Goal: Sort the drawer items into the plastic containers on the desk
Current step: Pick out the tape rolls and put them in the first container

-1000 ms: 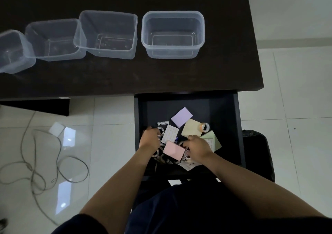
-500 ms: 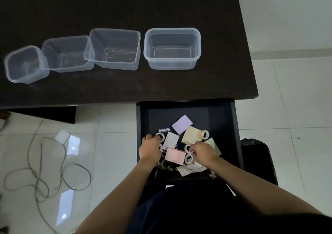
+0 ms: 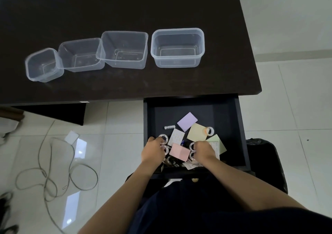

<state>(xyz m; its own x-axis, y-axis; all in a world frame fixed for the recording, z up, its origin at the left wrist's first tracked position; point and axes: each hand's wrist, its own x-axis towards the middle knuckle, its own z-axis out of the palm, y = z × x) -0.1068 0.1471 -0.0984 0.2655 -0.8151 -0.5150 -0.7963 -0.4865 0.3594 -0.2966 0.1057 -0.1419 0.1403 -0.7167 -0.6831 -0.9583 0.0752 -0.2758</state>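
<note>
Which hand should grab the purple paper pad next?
Probably the right hand. The purple pad lies in the drawer nearer that hand, while the left hand is busy at the tape rolls.

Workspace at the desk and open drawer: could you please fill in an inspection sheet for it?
Surface: dark desk, four clear containers in a row, all empty.
Job's things: open drawer holds sticky-note pads, purple pad rearmost, pink pad nearest; tape rolls; small battery.
Clutter: white square on the floor.
Grippers: left hand and right hand both in the drawer, fingers curled at tape rolls; grip unclear.
Cables: loose cord looped on the tiles.
Surroundings: black bag right of the drawer.
</note>
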